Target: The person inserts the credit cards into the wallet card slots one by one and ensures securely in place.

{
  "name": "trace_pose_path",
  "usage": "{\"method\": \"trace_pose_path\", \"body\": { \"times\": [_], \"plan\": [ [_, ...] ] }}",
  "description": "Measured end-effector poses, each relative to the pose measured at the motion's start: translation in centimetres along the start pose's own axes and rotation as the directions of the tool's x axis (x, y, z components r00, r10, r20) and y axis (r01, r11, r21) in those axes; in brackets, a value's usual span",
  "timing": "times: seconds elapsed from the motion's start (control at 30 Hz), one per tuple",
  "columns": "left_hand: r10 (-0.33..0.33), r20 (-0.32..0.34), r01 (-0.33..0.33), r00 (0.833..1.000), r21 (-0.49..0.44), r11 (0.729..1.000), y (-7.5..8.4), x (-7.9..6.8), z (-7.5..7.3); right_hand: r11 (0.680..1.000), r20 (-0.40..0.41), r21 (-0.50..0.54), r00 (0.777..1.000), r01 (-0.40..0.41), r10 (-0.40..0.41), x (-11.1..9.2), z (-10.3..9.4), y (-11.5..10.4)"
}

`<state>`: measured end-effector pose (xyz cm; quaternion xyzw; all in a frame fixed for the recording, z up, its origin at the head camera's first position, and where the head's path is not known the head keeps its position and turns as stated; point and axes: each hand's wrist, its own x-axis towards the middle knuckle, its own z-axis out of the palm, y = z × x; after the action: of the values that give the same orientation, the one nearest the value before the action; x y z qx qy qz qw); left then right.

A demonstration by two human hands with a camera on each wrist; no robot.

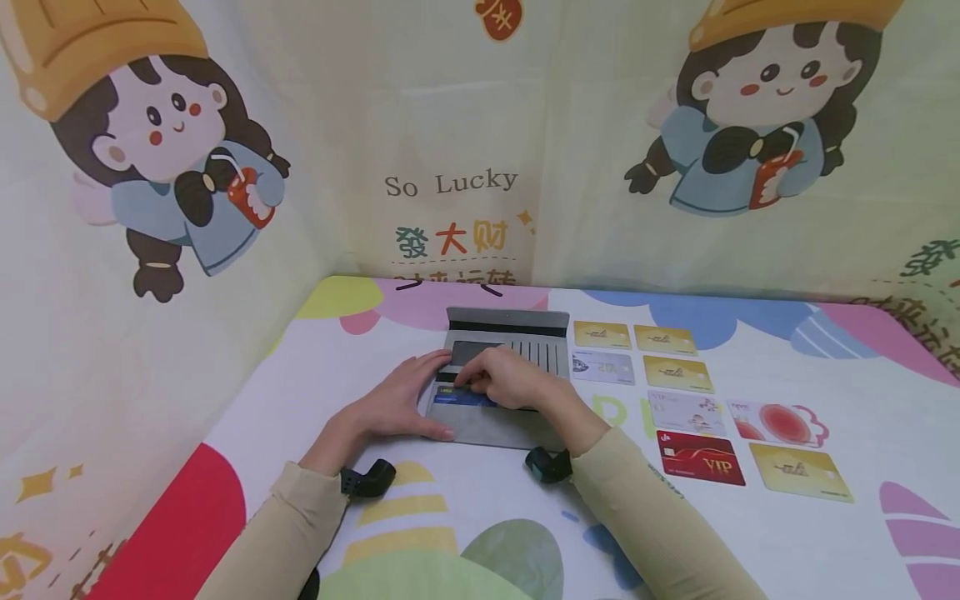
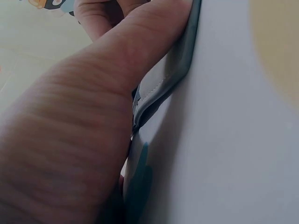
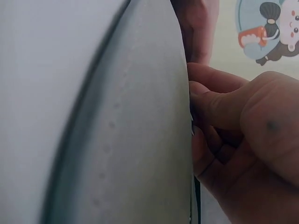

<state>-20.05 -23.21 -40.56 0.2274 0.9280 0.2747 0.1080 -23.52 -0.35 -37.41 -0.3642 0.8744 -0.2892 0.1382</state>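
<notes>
A grey card wallet (image 1: 517, 429) lies unfolded on the table, with dark bands and a row of slots in its far half. In its near half sits a blue card (image 1: 457, 397), partly covered by my right hand (image 1: 506, 379). The right fingers are curled, thumb and fingertips pinching at the card's edge; the right wrist view shows them close against the wallet (image 3: 149, 116). My left hand (image 1: 393, 400) rests along the wallet's left side, its fingers near the fold and its thumb stretched over the near corner. From the left wrist, the thumb (image 2: 140, 42) presses on the wallet's edge.
Right of the wallet, several cards lie in rows: gold cards (image 1: 677, 374), a silver card (image 1: 603, 367), a red VIP card (image 1: 701, 457), a pale flowered card (image 1: 686, 413) and a pink-edged shaped card (image 1: 777, 423). A printed cloth wall (image 1: 585, 242) rises behind the table.
</notes>
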Motion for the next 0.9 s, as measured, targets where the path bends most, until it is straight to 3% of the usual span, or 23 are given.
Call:
{"method": "trace_pose_path", "body": {
  "times": [0.57,0.77,0.9],
  "plan": [
    [0.016,-0.005,-0.015,1.0,0.008,1.0,-0.16,0.03,0.06,0.999,0.017,-0.01,0.999,0.04,-0.04,0.07,-0.06,0.1],
    [0.03,-0.011,-0.03,0.999,0.01,0.999,-0.11,-0.02,0.03,0.995,-0.017,0.034,0.995,0.099,-0.098,-0.09,-0.18,0.67],
    [0.03,-0.013,-0.03,0.999,0.018,0.999,-0.13,-0.08,0.02,0.993,-0.038,0.076,0.996,0.085,-0.082,-0.37,-0.7,0.81]
  ]
}}
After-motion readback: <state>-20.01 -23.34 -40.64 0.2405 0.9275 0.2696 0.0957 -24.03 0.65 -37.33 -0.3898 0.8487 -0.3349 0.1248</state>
